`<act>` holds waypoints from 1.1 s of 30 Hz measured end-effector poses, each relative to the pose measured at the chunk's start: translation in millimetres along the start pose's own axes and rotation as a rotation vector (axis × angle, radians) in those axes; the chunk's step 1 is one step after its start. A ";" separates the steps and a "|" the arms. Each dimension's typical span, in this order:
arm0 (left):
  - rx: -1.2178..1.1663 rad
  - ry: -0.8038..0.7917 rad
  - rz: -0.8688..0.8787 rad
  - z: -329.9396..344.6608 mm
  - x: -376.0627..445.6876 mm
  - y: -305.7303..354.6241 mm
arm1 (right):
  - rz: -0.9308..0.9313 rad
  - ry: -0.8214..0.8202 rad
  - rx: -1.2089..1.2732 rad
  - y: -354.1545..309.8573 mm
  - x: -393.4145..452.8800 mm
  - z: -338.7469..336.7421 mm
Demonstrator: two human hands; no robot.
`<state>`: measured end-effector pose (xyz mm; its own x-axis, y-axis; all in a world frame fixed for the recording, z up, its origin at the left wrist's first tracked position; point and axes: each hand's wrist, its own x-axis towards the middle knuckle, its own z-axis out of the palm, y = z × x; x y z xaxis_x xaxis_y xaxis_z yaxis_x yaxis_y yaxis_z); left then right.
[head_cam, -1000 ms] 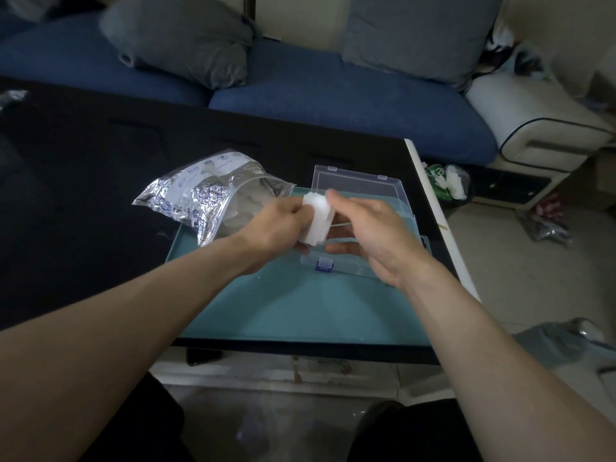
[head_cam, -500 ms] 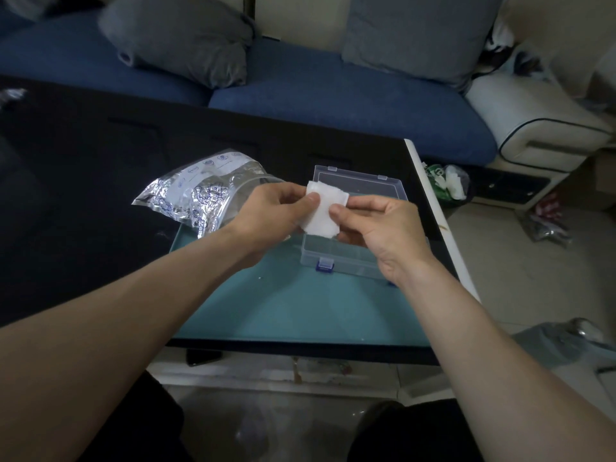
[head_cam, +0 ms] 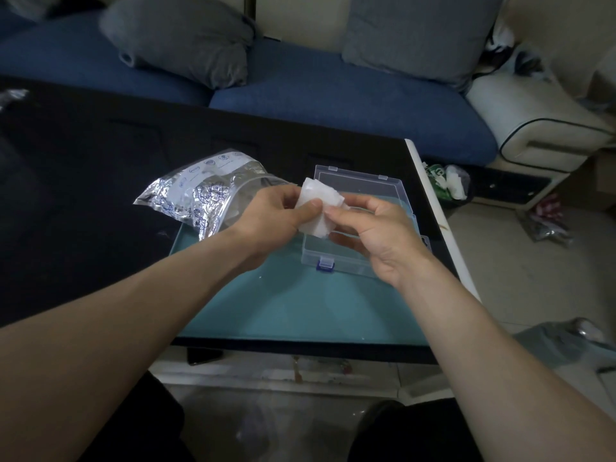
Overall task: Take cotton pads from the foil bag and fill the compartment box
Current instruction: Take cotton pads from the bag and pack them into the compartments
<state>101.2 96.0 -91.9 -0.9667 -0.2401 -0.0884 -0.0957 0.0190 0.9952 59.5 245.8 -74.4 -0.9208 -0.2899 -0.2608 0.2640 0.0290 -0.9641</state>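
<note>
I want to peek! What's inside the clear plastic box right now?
The clear box sits open on the teal mat. The near-left part shows nothing inside. The left hand, right hand and cotton pads they hold cover the rest.

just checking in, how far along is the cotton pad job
Early. Done: the clear box lies open on the teal mat, beside the foil bag. In hand: left hand and right hand both pinch cotton pads above it. Left: no pads visible inside yet.
</note>
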 end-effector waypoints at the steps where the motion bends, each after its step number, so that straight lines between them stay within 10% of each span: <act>1: 0.014 0.023 0.002 -0.9 0.7 0.3 | 0.009 -0.007 0.006 -0.3 -0.5 -0.4; 16: 0.629 0.005 0.130 3.3 -2.3 -1.9 | -0.010 -0.046 -0.080 4.0 -1.1 8.2; 22: 0.013 -0.262 -0.081 8.5 -8.2 1.0 | -0.166 0.079 -0.312 6.7 -3.3 7.8; 33: -0.250 -0.410 -0.236 2.0 -7.4 7.5 | -0.128 0.027 -0.219 -8.4 -13.3 7.0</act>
<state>107.1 99.9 -83.8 -0.9438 0.1902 -0.2703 -0.3109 -0.2337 0.9213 71.5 242.7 -62.5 -0.9509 -0.2790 -0.1341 0.0787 0.2011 -0.9764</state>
